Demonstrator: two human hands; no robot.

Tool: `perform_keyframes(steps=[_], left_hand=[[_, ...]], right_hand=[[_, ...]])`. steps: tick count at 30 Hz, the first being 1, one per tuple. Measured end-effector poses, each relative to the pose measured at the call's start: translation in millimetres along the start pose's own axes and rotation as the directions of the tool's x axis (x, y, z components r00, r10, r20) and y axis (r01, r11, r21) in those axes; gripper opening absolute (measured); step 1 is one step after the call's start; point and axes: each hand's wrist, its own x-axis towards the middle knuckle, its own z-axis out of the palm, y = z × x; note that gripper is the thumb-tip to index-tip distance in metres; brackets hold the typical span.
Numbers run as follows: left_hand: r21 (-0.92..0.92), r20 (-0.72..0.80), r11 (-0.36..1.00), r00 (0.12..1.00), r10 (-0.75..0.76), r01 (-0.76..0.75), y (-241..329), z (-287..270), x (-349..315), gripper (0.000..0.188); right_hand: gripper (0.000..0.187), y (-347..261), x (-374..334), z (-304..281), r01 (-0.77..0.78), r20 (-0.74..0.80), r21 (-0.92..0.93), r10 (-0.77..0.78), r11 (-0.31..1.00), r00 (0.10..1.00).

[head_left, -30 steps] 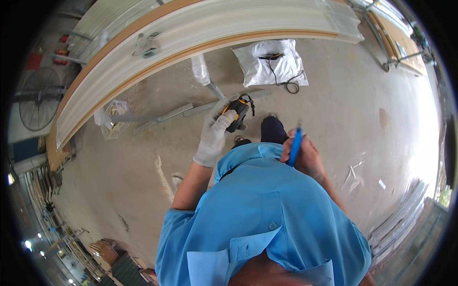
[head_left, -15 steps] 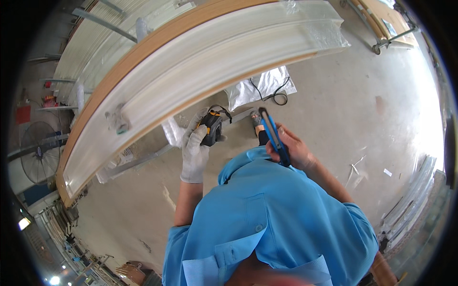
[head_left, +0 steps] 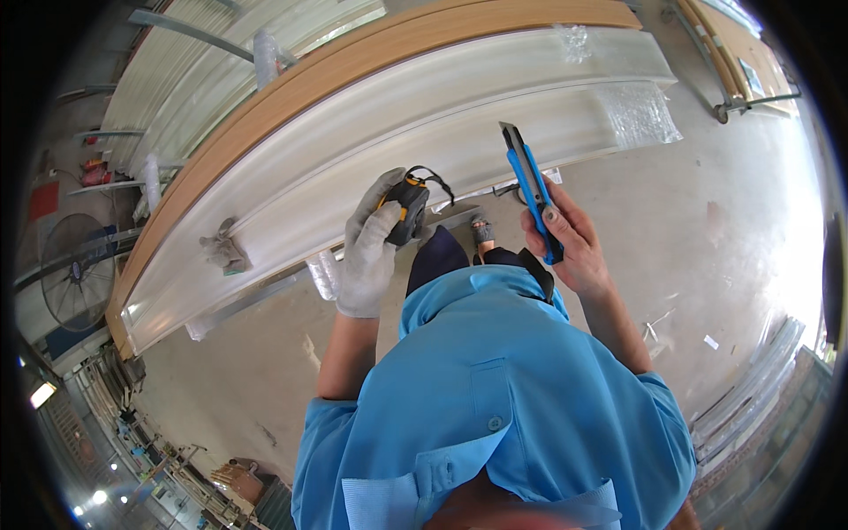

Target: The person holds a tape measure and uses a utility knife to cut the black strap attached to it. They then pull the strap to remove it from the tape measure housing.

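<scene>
My left hand [head_left: 369, 252], in a pale work glove, is closed round a black and yellow tape measure [head_left: 408, 208] with a dark wrist strap. Bare, my right hand [head_left: 570, 237] grips a blue utility knife [head_left: 530, 190], its dark blade end pointing up and away from me. Both tools are held in the air in front of the near edge of a long whitish panel [head_left: 353, 159]. A crumpled grey glove [head_left: 225, 247] lies on that panel toward the left. Neither tool appears to touch the panel.
A wood-coloured board [head_left: 291, 84] runs along the panel's far side. Clear plastic wrap [head_left: 636, 115] covers its right end. A standing fan [head_left: 78, 272] is at far left, a wheeled trolley [head_left: 742, 97] at the far right. Wrapped lengths [head_left: 742, 406] lie on the floor at right.
Both hands have moved up and farther out, carrying the tape measure and the knife. My body has come nearer the panel, which now hides most of the silver sheet on the floor.
</scene>
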Motion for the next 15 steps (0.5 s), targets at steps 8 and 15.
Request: perform_keyframes(steps=[8,15], left_hand=[[0.192,0.036,0.981,0.999,-0.001,-0.006,27.9,-36.1,13.5,0.058],[0.308,0.088,0.951,0.996,0.012,-0.039,48.3,-78.9,25.7,0.053]], right_hand=[[0.048,-19.3,15.1,66.7,0.027,0.002,-0.643,-0.033,0.765,0.999],[0.04,-15.4,28.5,118.8,0.261,0.229,-0.953,-0.197,0.156,0.953]])
